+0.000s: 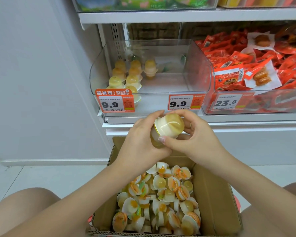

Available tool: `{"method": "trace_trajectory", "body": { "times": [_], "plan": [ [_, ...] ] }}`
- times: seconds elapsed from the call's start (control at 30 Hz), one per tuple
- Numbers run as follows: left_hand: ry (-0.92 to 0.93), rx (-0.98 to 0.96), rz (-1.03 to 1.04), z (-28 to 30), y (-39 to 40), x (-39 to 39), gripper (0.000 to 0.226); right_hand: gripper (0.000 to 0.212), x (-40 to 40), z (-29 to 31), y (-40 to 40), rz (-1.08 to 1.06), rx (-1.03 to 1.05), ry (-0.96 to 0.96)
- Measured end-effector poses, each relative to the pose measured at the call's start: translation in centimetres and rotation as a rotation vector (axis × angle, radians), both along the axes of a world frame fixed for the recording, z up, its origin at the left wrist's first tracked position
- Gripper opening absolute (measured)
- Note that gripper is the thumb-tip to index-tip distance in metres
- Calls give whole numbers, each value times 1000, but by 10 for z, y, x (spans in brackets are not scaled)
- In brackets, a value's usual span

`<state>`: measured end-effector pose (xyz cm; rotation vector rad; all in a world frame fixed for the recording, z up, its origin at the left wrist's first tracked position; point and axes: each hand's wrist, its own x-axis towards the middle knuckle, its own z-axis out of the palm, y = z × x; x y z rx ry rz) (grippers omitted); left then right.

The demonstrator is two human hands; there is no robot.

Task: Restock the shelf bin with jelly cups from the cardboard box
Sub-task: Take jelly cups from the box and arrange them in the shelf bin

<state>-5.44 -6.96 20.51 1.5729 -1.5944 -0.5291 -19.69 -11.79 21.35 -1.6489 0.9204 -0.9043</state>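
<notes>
Both hands meet above the far end of the cardboard box (pixel 212 202), just in front of the shelf edge. The left hand (pixel 140 141) curls its fingers round a jelly cup (pixel 156 141), with a second jelly cup (pixel 169 125) set against it lid to lid. The right hand (pixel 195 135) pinches that second cup between thumb and fingers. The pair lies on its side, clear of both the box and the bin.

The box stands open on the floor between the person's knees, holding a loose heap of jelly cups (pixel 161 199). On the shelf, the clear bin (pixel 200 69) holds paired cups in rows (pixel 126 76) along its left wall. Two orange price tags (pixel 115 101) hang on its front edge. A neighbouring bin to the right holds red snack packets (pixel 256 65).
</notes>
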Motion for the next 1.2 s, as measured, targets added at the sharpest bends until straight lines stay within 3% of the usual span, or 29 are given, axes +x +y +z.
{"method": "trace_trajectory", "body": {
  "times": [0.13, 0.17, 0.27, 0.3, 0.5, 0.67, 1.2],
  "plan": [
    [-54, 59, -42, 7, -11, 12, 92, 46, 9, 10, -8, -112, -30, -33],
    [-68, 63, -15, 9, -17, 20, 83, 44, 12, 18, -17, -160, -51, -42],
    [-101, 62, 145, 15, -40, 51, 26, 43, 25, 49, -68, -278, -168, 13],
    [-108, 78, 196, 16, -48, 63, 20, 45, 33, 58, -88, -295, -218, 69],
    [-161, 92, 388, 14, -76, 99, 30, 63, 94, 46, -195, -308, -261, 474],
    [-405, 75, 475, 6, -88, 102, 34, 64, 117, 7, -242, -188, -252, 651],
    [-459, 74, 474, 5, -89, 105, 35, 66, 125, -16, -264, -100, -288, 597]
  ]
}}
